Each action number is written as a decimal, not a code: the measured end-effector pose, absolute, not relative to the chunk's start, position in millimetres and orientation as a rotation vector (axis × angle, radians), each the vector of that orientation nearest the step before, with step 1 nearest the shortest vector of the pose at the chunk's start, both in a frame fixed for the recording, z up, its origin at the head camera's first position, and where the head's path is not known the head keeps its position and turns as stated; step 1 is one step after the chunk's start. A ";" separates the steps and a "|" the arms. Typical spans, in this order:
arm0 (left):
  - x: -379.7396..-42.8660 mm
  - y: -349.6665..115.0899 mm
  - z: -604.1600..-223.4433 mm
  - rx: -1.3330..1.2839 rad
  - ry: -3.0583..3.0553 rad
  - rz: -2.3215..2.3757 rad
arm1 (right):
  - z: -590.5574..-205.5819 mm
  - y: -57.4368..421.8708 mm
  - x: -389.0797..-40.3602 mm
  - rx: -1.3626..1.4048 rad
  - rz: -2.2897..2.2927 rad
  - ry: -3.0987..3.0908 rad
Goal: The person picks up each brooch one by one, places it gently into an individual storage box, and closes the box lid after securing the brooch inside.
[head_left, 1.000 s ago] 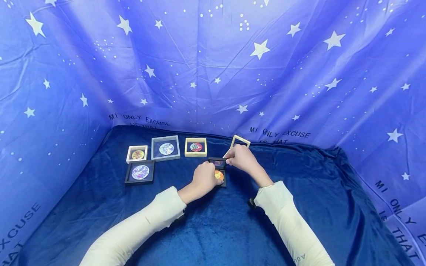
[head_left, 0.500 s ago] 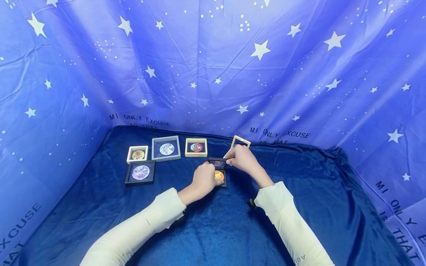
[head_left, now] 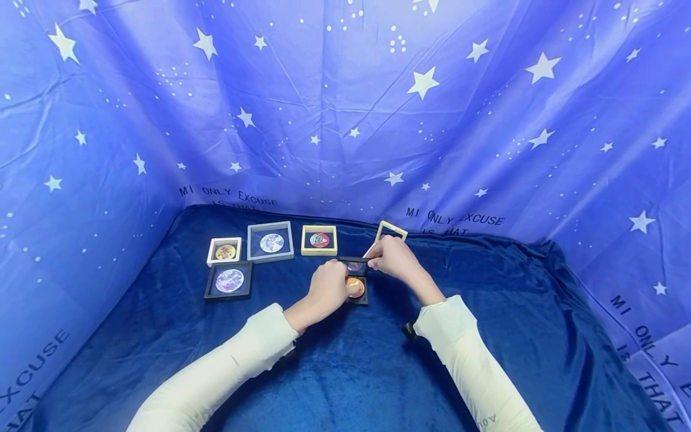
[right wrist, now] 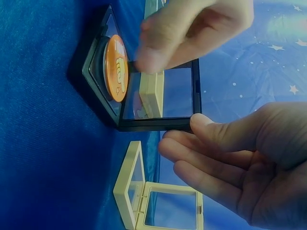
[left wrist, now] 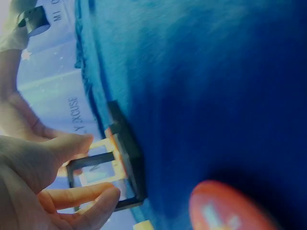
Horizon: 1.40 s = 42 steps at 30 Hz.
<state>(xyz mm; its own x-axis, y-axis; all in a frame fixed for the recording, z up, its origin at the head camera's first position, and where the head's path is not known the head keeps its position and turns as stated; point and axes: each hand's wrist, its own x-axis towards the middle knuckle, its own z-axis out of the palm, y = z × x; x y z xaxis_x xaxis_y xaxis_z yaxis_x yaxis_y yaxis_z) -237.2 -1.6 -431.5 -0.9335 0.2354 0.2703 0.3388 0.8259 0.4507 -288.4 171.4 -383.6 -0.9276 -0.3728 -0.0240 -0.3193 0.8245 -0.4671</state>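
A black hinged display frame (right wrist: 159, 125) stands with its lid raised. An orange round badge (right wrist: 115, 68) with a yellow hand-shaped print lies in its base. My right hand (head_left: 394, 258) pinches the edge of the raised lid between thumb and fingers. My left hand (head_left: 326, 289) is close over the base; in the left wrist view its thumb and fingers are apart beside the frame, with nothing seen between them. In the right wrist view the left fingertips (right wrist: 152, 60) are blurred near the badge. Behind my right hand an open cream frame (head_left: 393, 227) is partly hidden.
To the left lie a cream frame (head_left: 318, 253), a grey frame (head_left: 270, 260), a pale frame (head_left: 209, 252) and a black frame (head_left: 229, 296), each with a round badge. Dark blue velvet cloth (head_left: 345, 378) covers the table. A starry curtain (head_left: 345, 162) surrounds it.
My left hand has drawn back slightly to the left, and more of the orange badge shows. The lid tilts slightly differently in my right hand, which has stayed nearly in place.
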 end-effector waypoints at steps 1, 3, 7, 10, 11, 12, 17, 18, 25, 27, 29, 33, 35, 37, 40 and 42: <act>-238.0 -2.4 -429.1 -0.447 -2.796 -0.767 | -383.4 171.9 -288.1 -0.553 -0.714 2.885; -239.3 -4.6 -423.4 -0.448 -2.765 -0.795 | -382.5 172.8 -288.1 -0.563 -0.725 2.872; -241.6 -9.1 -412.4 -0.433 -2.716 -0.859 | -380.0 173.0 -287.7 -0.563 -0.743 2.843; -243.9 -12.6 -406.3 -0.405 -2.695 -0.901 | -378.5 172.9 -287.9 -0.566 -0.739 2.831; -244.6 -13.8 -405.0 -0.393 -2.686 -0.912 | -378.1 172.9 -287.8 -0.563 -0.738 2.825; -245.4 -14.9 -404.0 -0.382 -2.679 -0.923 | -377.7 173.0 -287.6 -0.558 -0.739 2.817; -250.1 -19.3 -404.1 -0.342 -2.637 -0.911 | -377.2 174.9 -287.8 -0.550 -0.747 2.775; -251.2 -20.0 -404.8 -0.336 -2.634 -0.905 | -377.1 175.4 -288.0 -0.553 -0.753 2.767; -255.4 -23.6 -405.9 -0.304 -2.661 -0.945 | -377.1 178.9 -290.3 -0.530 -0.829 2.698; -256.3 -24.3 -405.4 -0.301 -2.684 -0.979 | -378.4 179.6 -291.3 -0.511 -0.842 2.683; -257.8 -25.2 -405.3 -0.296 -2.709 -1.017 | -380.0 179.5 -292.7 -0.488 -0.855 2.667; -260.5 -26.4 -405.3 -0.288 -2.772 -1.066 | -382.6 178.7 -295.0 -0.428 -0.907 2.611; -261.8 -26.7 -405.3 -0.283 -2.804 -1.068 | -383.4 178.4 -296.1 -0.407 -0.925 2.578; -263.2 -26.7 -405.4 -0.279 -2.834 -1.065 | -383.9 178.5 -297.2 -0.396 -0.930 2.552; -264.8 -26.4 -405.3 -0.285 -2.864 -1.066 | -384.4 178.9 -298.4 -0.384 -0.927 2.517; -265.3 -26.2 -405.1 -0.294 -2.876 -1.080 | -384.9 179.1 -299.0 -0.381 -0.926 2.499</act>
